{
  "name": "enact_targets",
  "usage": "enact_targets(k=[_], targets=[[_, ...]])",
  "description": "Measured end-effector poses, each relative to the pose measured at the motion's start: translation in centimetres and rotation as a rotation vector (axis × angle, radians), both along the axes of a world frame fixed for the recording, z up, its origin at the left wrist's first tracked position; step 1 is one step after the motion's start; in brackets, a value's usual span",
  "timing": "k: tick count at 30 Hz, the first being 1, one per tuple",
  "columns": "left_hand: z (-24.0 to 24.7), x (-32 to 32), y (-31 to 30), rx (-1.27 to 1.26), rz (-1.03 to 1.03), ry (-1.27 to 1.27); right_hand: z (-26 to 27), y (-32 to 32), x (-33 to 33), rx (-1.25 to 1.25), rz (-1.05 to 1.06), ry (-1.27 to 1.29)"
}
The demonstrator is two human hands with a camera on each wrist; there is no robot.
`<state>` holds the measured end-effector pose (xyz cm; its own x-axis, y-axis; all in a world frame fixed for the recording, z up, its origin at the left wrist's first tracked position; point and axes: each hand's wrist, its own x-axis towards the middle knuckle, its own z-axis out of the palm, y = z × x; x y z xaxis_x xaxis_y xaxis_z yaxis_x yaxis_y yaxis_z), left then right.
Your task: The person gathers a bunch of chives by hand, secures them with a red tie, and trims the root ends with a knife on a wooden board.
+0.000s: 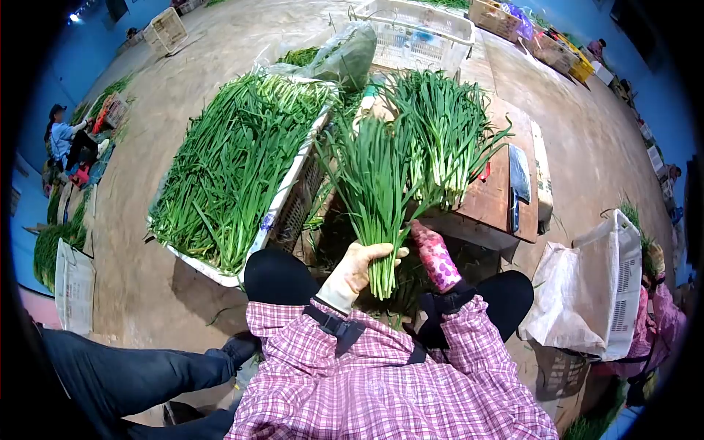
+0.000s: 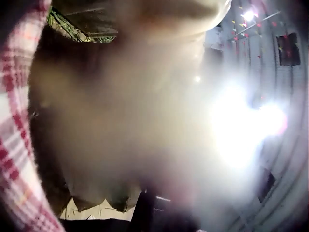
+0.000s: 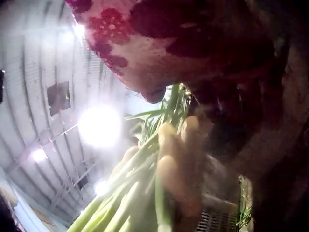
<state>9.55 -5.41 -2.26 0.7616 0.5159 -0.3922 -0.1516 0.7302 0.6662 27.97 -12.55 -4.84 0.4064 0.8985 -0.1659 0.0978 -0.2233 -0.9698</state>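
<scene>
My left hand (image 1: 356, 273), in a cream glove, grips a bunch of long green leafy stalks (image 1: 381, 183) near its pale lower ends, leaves pointing away from me. My right hand (image 1: 434, 257), in a pink patterned covering, is at the bunch's right side. In the right wrist view, the right hand (image 3: 183, 43) is above the left hand's fingers (image 3: 176, 159) and the pale stalks (image 3: 120, 208); leaves reach its thumb tip, but whether it pinches any is unclear. The left wrist view is mostly blurred glove (image 2: 178, 19).
A white crate (image 1: 292, 180) full of stalks stands left. On the wooden board (image 1: 480, 213) at right lie another green pile (image 1: 444, 132) and a cleaver (image 1: 519, 176). Behind is an empty white crate (image 1: 418, 44); another (image 1: 623, 286) stands right. Someone's legs (image 1: 147, 374) are at lower left.
</scene>
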Motion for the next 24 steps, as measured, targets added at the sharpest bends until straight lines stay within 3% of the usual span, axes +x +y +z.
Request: enact_targets(k=[1, 2, 5, 8, 10, 13, 14, 15, 17, 18, 19, 20, 22, 23, 24], targets=[[-0.7, 0.3, -0.1, 0.010, 0.003, -0.005, 0.5, 0.5, -0.3, 0.017, 0.039, 0.016], [-1.7, 0.5, -0.3, -0.002, 0.026, -0.014, 1.0, 0.7, -0.7, -0.085, 0.021, 0.236], [-0.1, -0.6, 0.4, -0.033, -0.103, 0.082, 3.2, 2.1, -1.5, -0.182, 0.127, -0.292], [-1.7, -0.2, 0.5, -0.094, -0.076, 0.050, 7.2, 2.4, -2.3, -0.325, 0.198, -0.377], [-0.7, -0.1, 0.1, 0.006, -0.018, -0.007, 6.3, 2.7, -2.2, -0.259, 0.204, -0.278], [0.9, 1.2, 0.3, 0.423, 0.142, 0.004, 8.4, 2.9, -1.4, -0.070, 0.226, -0.142], [2.5, 1.2, 1.0, 0.521, 0.137, -0.056, 9.3, 4.2, -0.2, -0.369, 0.204, -0.247], [5.1, 1.3, 1.7, 0.462, 0.164, -0.001, 10.7, 4.5, -0.3, -0.016, 0.198, 0.076], [6.8, 3.0, 5.1, 0.798, 0.175, 0.080, 12.6, 5.7, 1.0, 0.437, 0.259, 0.261], [6.4, 4.2, 7.4, 1.195, 0.155, 0.106, 14.2, 6.5, 1.3, 0.523, 0.283, 0.391], [7.4, 5.4, 8.4, 1.157, 0.262, 0.193, 15.9, 7.4, 1.6, 0.605, 0.314, 0.528], [11.5, 5.4, 8.7, 1.165, 0.168, 0.217, 17.5, 8.3, 1.9, 0.681, 0.351, 0.664], [10.1, 7.2, 11.7, 1.143, 0.207, 0.061, 16.4, 9.6, 4.0, 0.844, 0.116, -0.885], [8.8, 8.1, 12.7, 1.178, 0.266, -0.045, 14.9, 10.8, 5.6, 0.801, -0.058, -1.660], [7.6, 9.0, 13.7, 1.211, 0.325, -0.153, 11.8, 12.5, 6.9, 0.768, -0.047, -1.577]])
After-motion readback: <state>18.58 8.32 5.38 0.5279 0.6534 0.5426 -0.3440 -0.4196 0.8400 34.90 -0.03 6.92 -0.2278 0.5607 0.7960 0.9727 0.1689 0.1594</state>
